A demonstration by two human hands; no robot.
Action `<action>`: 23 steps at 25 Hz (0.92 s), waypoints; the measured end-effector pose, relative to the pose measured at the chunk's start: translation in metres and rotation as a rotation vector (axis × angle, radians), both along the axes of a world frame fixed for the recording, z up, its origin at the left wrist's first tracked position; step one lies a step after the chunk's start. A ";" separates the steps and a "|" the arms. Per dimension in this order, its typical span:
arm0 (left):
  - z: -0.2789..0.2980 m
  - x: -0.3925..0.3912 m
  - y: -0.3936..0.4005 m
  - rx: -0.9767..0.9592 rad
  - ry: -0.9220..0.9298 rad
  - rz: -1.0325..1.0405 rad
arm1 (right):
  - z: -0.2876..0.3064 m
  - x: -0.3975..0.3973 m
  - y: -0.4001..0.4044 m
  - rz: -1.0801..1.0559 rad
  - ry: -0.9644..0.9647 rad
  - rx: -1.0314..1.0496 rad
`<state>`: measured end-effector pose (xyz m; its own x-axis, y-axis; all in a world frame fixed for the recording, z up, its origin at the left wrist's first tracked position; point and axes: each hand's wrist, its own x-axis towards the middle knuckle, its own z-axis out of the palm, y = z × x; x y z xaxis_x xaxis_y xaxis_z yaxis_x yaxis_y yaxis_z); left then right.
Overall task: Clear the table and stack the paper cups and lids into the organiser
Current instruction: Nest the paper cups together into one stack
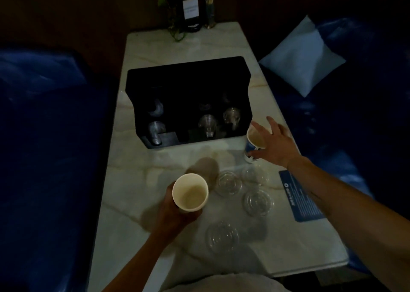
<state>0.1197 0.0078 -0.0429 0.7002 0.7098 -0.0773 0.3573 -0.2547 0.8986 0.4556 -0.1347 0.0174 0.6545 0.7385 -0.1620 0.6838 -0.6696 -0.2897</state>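
My left hand (pixel 175 211) holds a white paper cup (pixel 190 191) upright above the marble table (pixel 133 236), its mouth facing me. My right hand (pixel 271 144) wraps its thumb and fingers around a second paper cup (pixel 254 139) with a blue print, standing at the organiser's right front corner. The black organiser (pixel 188 78) sits mid-table with clear plastic cups in its front slots. Several clear plastic lids lie flat on the table: one (pixel 228 183) beside the left cup, one (pixel 255 173) under my right wrist, one (pixel 257 202) lower right, another (pixel 222 236) nearest me.
A blue printed card (pixel 299 196) lies near the table's right edge. Dark bottles and a small plant (pixel 190 11) stand at the far end. Blue seats flank the table, with a pale cushion (pixel 301 56) on the right one. The scene is dim.
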 end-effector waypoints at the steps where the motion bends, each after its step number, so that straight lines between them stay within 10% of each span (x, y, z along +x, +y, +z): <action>1: 0.003 0.001 -0.002 -0.004 -0.014 -0.010 | -0.001 0.001 -0.001 -0.010 0.031 0.011; 14: -0.001 0.004 -0.004 0.050 -0.003 -0.073 | 0.082 -0.090 0.022 0.087 0.144 0.617; 23: 0.009 0.012 0.003 -0.006 0.024 -0.133 | 0.116 -0.185 0.023 0.325 0.122 0.625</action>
